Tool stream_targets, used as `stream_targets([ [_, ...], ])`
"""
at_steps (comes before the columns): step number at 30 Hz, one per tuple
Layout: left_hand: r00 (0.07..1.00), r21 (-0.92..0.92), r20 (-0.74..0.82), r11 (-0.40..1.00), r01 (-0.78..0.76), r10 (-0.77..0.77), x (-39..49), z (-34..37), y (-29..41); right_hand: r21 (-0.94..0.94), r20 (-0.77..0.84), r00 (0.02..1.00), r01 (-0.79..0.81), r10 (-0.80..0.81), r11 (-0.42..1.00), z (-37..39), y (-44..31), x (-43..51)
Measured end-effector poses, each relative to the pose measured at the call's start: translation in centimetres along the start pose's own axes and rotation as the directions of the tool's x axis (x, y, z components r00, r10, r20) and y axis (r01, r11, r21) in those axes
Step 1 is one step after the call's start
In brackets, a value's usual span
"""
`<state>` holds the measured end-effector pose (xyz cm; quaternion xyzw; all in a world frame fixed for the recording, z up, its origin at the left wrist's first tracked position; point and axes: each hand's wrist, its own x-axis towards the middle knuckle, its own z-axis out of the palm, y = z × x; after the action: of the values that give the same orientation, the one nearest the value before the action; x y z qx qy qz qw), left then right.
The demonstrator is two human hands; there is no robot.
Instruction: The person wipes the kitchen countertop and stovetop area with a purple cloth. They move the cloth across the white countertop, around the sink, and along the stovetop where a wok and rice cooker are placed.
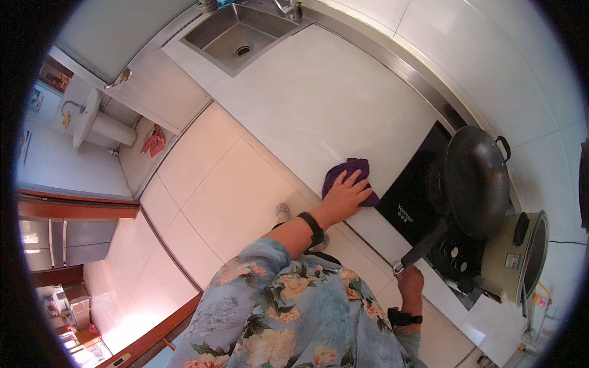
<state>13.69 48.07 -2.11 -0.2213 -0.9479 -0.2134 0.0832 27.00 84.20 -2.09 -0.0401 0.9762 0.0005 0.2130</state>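
My left hand (345, 198) presses down on a folded dark purple cloth (356, 166), its fingers spread over it. The cloth lies on the white countertop (294, 106), near the front edge and just left of the black glass cooktop (395, 202). At the counter's front edge, my right hand (409, 281) is curled next to the metal hanging ring (397, 267) of the wok handle (425, 243). Whether it grips the handle's end or only rests there is unclear. A dark wok (478, 181) sits on the cooktop, handle pointing towards me.
A stainless steel sink (239, 34) with a faucet (288, 8) is at the counter's far left end. Right of the wok stands a beige-green pot (511, 257). White wall tiles (497, 60) rise behind the counter. A red cloth (154, 141) lies on the floor at left.
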Motion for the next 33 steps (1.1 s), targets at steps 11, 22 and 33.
stream_targets([
  [11,0.971,0.12,-0.096,0.966,0.228,-0.217,-3.3,-5.7,-12.6,0.105,-0.32,0.905,0.328,-0.281,0.939,-3.0,-13.0,5.2],
  [22,0.867,0.178,-0.221,0.856,0.486,-0.446,-6.4,-12.6,-29.4,-0.111,0.016,0.995,0.099,-0.098,0.989,-4.5,-17.0,8.1],
  [33,0.746,0.258,-0.307,0.703,0.662,-0.591,-5.6,-17.5,-45.5,-0.178,0.116,0.983,-0.121,0.143,0.977,-3.5,-17.9,8.7],
])
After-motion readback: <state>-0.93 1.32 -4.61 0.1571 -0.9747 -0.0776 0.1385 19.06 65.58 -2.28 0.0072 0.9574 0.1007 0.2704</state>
